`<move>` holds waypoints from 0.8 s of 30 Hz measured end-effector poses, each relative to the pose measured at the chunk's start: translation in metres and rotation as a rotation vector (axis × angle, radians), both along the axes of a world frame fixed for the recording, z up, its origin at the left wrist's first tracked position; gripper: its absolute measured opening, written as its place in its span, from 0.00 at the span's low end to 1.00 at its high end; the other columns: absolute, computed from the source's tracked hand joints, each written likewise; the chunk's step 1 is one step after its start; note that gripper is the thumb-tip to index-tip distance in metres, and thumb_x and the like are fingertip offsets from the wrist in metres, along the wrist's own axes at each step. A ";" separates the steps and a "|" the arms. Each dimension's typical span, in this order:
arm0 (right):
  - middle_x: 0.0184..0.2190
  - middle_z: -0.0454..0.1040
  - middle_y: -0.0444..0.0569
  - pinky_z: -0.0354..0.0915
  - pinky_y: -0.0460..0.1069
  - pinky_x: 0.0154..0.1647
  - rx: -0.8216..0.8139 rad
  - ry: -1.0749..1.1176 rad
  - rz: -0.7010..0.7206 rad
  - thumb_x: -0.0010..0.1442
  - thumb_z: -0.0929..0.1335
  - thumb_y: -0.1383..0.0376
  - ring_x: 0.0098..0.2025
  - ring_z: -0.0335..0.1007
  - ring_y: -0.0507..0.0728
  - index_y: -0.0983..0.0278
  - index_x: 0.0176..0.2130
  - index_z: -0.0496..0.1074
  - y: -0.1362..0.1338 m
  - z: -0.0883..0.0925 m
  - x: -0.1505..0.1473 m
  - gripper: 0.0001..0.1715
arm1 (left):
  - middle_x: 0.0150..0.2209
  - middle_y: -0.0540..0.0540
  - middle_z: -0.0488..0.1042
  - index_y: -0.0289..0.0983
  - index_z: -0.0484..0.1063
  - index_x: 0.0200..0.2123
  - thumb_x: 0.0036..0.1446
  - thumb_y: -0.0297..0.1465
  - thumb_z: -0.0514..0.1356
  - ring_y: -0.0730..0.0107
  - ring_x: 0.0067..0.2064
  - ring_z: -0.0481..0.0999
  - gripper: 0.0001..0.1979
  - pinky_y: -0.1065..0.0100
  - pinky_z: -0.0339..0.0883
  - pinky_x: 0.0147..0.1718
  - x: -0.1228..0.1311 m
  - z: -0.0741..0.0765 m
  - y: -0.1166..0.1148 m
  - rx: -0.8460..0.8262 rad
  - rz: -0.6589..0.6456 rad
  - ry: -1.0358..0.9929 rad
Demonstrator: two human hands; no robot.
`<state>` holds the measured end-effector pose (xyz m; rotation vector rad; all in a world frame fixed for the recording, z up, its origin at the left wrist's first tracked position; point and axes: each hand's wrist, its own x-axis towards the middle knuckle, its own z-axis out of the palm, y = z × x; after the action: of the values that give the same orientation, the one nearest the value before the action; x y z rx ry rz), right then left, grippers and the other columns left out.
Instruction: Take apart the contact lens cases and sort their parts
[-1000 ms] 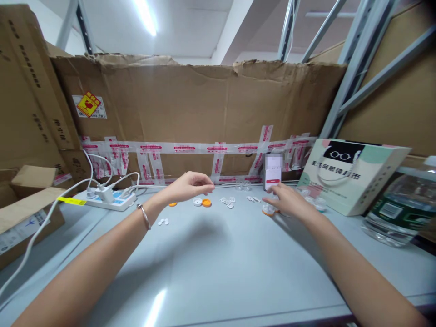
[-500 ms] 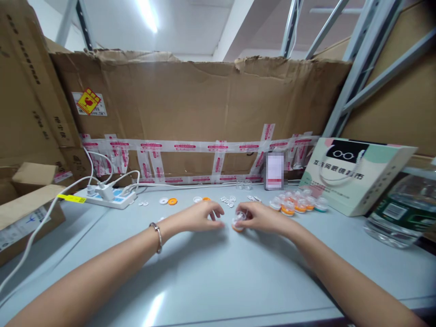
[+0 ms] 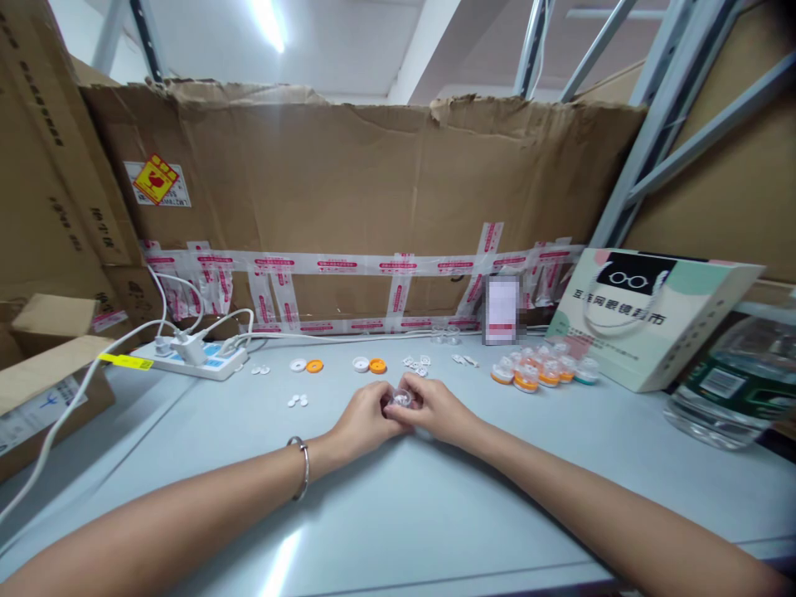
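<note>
Between the fingers of both hands is a small round clear-topped case; its lower part is hidden by the fingers. My left hand is closed on its left side and my right hand on its right, their fingertips almost meeting. Just beyond them lie small white parts. To the left are an orange ring beside a white ring, and a second such pair, white and orange. Small white discs rest left of my left hand.
Several clear-topped cases with orange or teal bases stand grouped at the right. Behind are a phone and a large cardboard sheet. A gift box and water bottle stand far right, a power strip at left.
My left hand has moved right and closed on the case, which my right hand held alone before. Case and right hand have shifted left, uncovering the orange ring and the white discs.
</note>
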<state>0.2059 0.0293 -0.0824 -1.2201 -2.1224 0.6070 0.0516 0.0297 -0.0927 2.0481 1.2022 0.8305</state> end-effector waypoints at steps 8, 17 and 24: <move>0.30 0.68 0.47 0.57 0.47 0.32 0.112 -0.222 0.306 0.60 0.61 0.61 0.31 0.62 0.54 0.62 0.36 0.63 0.000 0.015 0.002 0.07 | 0.26 0.55 0.66 0.40 0.61 0.35 0.38 0.31 0.65 0.72 0.27 0.66 0.20 0.71 0.58 0.25 -0.007 -0.001 -0.004 0.020 0.039 -0.018; 0.37 0.69 0.51 0.60 0.51 0.42 0.245 -0.255 0.538 0.55 0.62 0.69 0.39 0.63 0.56 0.63 0.39 0.64 0.019 0.021 -0.001 0.09 | 0.33 0.49 0.70 0.37 0.62 0.35 0.42 0.27 0.61 0.68 0.34 0.70 0.14 0.69 0.63 0.32 -0.021 -0.002 0.015 0.019 -0.164 -0.072; 0.38 0.69 0.49 0.61 0.50 0.40 0.141 0.039 0.296 0.52 0.68 0.63 0.39 0.65 0.56 0.63 0.41 0.61 0.023 -0.007 -0.002 0.17 | 0.44 0.45 0.71 0.38 0.59 0.46 0.43 0.23 0.60 0.64 0.44 0.71 0.24 0.66 0.64 0.42 -0.021 0.001 0.016 -0.047 -0.294 -0.150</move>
<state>0.2040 0.0523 -0.0894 -0.8177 -2.2886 0.5893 0.0302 0.0453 -0.0914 2.0218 0.8071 0.7887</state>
